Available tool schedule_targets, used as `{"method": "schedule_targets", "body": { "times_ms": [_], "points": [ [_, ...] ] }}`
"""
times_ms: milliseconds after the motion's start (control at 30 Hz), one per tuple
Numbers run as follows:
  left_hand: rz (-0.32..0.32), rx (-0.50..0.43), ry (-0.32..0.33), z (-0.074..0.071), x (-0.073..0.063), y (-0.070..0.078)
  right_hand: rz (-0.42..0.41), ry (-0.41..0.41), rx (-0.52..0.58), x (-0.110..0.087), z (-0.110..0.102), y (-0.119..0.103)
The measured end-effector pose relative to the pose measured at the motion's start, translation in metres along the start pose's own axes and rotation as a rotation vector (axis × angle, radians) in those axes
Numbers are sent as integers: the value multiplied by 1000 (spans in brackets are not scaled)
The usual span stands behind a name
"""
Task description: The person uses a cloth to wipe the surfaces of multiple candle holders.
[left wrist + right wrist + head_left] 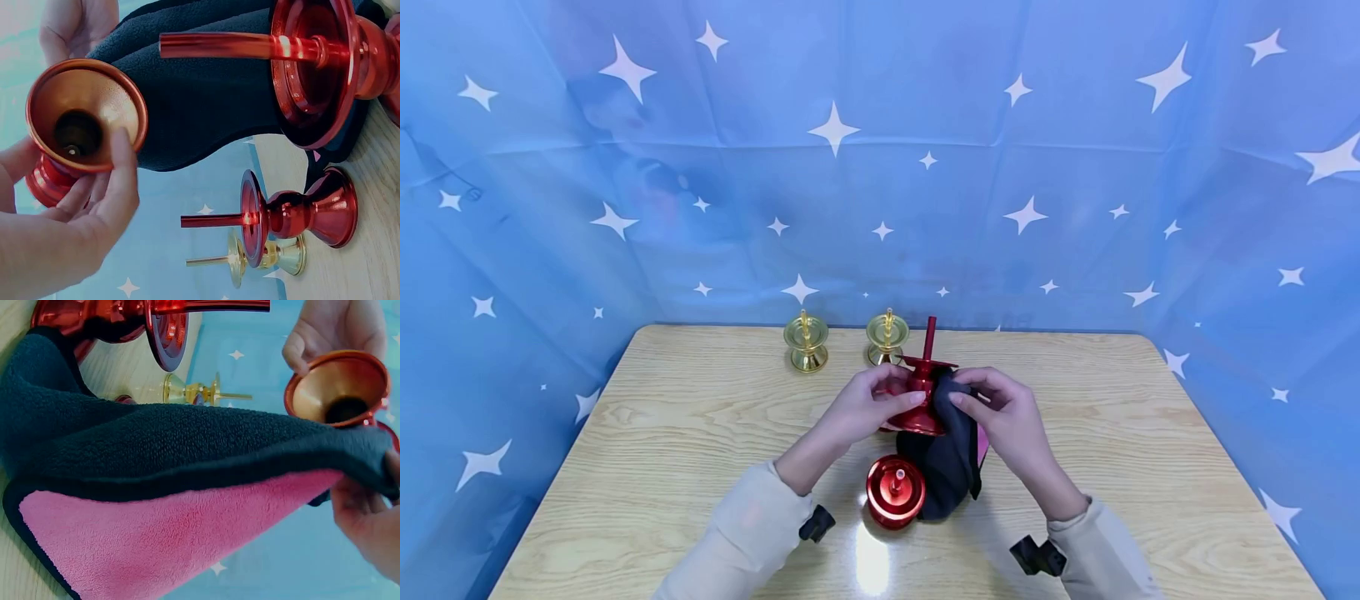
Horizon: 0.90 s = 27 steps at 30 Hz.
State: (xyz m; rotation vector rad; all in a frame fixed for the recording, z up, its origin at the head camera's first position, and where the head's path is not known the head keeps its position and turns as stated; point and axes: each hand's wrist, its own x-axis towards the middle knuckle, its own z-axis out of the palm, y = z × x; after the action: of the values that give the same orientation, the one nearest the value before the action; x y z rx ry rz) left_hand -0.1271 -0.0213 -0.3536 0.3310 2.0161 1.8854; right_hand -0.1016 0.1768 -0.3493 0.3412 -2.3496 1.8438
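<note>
Across the middle of the wood-grain table [662, 467], the head view showed two hands at work. The left hand [865, 404] grasped one red metallic candlestick [923, 383], its thumb and fingers curled round the body, the spike pointing upward. The right hand [1011, 412] pinched one dark cloth [943, 462] between thumb and fingers right beside that candlestick, and the cloth draped down to the tabletop. Just beside its lower folds, nearer the person, stood a second red candlestick [895, 492]. Two gold candlesticks [807, 354] [888, 337] stood near the far edge. Two pale sleeves [737, 525] [1101, 550] covered the forearms, and one blue backdrop [917, 75] with white stars hung behind.

In the left wrist view, three red candlesticks could be counted: the held one, its hollow, copper-toned base facing the camera; the second one, large at the upper right; and a third red candlestick [290, 214] standing beyond. One gold candlestick showed behind that third one. The left fingers gripped the held piece, one fingertip over the base rim.

In the right wrist view, the cloth stretched across the frame, its pink side [169, 537] partly exposed, its edge nipped by the right hand. One gold candlestick appeared above it.
</note>
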Motion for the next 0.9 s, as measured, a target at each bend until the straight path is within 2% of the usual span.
{"method": "schedule_targets", "body": {
  "times_ms": [100, 267, 400, 600, 800, 900],
  "points": [
    [10, 55, 28, 0, 0, 0, -30, -51, -16, -1, 0, 1],
    [-43, -31, -9, 0, 0, -2, -57, -102, -47, -4, 0, 2],
    [-74, -60, -16, 1, 0, -2, -46, -85, -46, -4, 1, 4],
    [-70, 28, 30, 4, 1, -2, -37, -40, -70, -2, 1, 3],
    [-37, 93, 35, 8, 3, -3, -118, -24, -94, -1, 1, -13],
    [-45, 79, 25, 9, 3, -1, -163, -45, -98, -1, 2, -19]
  ]
}}
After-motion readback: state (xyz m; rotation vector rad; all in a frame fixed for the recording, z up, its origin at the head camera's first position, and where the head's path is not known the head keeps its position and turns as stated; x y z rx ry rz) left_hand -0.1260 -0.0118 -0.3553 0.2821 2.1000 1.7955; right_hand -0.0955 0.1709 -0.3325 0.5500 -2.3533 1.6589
